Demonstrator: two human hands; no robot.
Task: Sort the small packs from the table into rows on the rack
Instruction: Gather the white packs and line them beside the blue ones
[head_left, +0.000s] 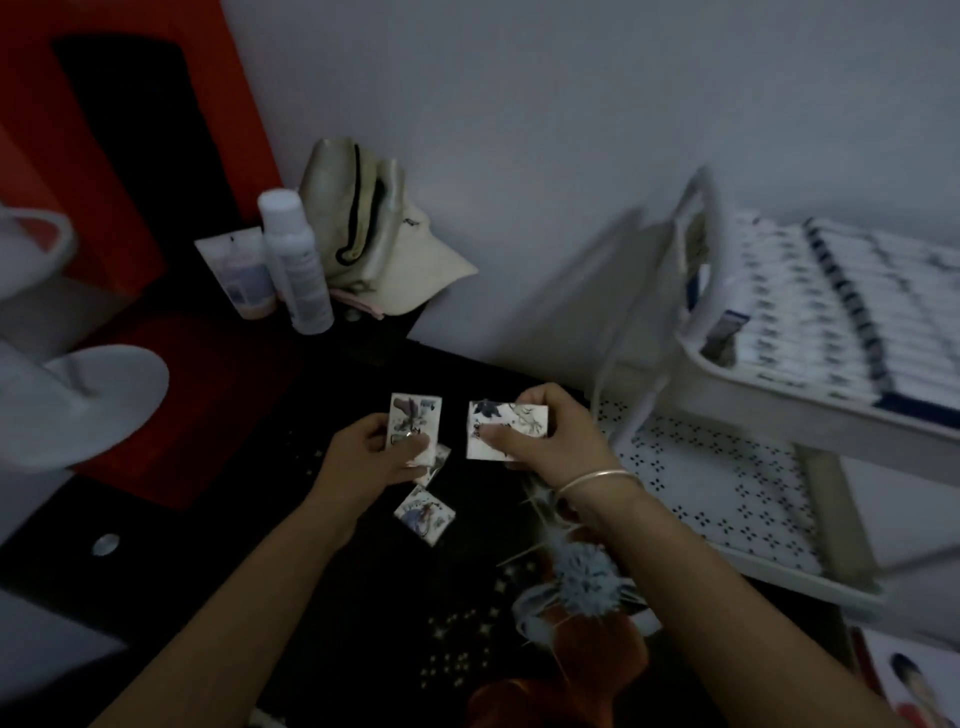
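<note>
Left hand (371, 457) grips one pack (415, 426), right hand (545, 431) another pack (506, 428) — keep both flat, carry to rack (779, 410) at right of frame.

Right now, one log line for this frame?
left hand: holds pack | right hand: holds pack | table: loose pack left | rack: top tier has rows
</note>
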